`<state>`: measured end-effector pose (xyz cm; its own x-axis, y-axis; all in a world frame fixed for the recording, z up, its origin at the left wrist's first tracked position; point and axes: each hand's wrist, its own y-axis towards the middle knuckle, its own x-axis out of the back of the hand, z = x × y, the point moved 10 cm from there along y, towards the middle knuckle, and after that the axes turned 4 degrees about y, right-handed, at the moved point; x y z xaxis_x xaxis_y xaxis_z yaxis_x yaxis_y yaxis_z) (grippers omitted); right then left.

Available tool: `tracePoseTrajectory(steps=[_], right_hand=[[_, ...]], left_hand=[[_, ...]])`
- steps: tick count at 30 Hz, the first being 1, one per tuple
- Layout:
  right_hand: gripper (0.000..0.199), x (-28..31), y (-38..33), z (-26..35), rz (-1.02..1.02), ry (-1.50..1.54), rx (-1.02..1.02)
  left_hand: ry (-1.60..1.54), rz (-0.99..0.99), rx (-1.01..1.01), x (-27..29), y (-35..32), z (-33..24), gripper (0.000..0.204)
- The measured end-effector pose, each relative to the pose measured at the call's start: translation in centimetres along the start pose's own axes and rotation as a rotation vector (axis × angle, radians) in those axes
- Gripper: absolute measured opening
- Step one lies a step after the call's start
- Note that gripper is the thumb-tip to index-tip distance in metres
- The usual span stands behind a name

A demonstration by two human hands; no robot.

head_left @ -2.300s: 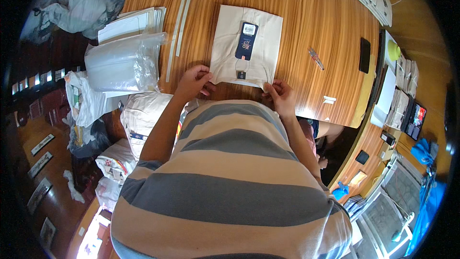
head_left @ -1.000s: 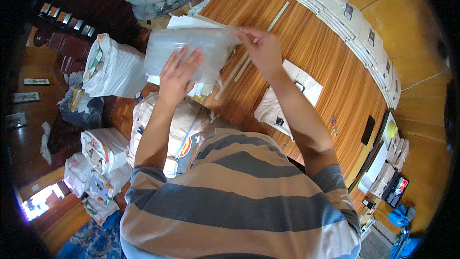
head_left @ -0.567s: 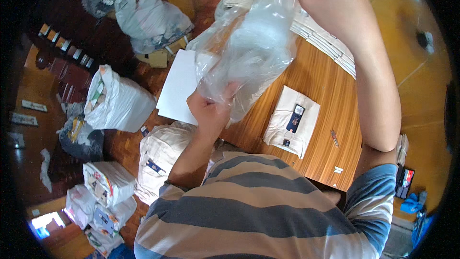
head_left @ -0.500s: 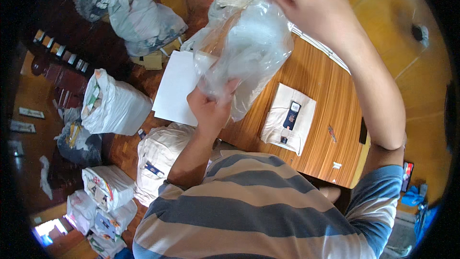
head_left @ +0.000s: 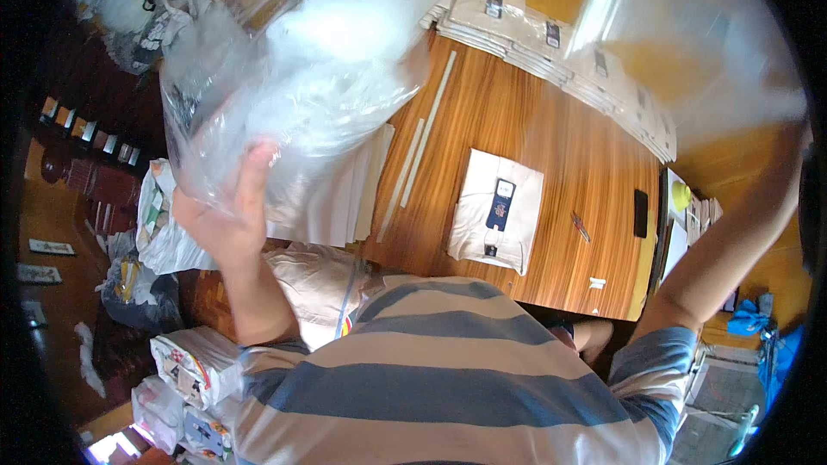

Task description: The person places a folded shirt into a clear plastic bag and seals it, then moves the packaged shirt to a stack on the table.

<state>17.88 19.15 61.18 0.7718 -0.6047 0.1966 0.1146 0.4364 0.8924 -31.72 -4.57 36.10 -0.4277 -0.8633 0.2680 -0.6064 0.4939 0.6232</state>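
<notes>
You are lifting plastic bags above the table.
Your left hand is gripping a bundle of clear bags; your right hand, blurred, is raising a single clear bag, grip unclear.

We've got our left hand raised, fingers up and clutching; our right arm stretches high, its hand probably hidden near the rim.

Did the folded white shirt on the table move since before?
No. The folded shirt lies on the same spot of the wooden table, right of the two white strips.
</notes>
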Motion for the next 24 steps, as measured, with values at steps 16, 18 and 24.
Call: tracePoseTrajectory(steps=[16,18,24], right_hand=[[0.028,-7.9,-16.9,-16.9,0.341,0.673,-0.732],[0.028,-7.0,-16.8,-16.7,0.331,0.684,-0.662],[0.024,-4.1,-21.1,-17.4,0.239,0.694,-0.75]], left_hand=[[0.528,0.844,-0.388,-11.7,-16.6,6.4,0.065],[0.464,0.839,-0.441,-12.1,-15.8,2.1,0.06],[-1.105,0.985,0.561,-30.4,-21.2,-0.5,0.068]])
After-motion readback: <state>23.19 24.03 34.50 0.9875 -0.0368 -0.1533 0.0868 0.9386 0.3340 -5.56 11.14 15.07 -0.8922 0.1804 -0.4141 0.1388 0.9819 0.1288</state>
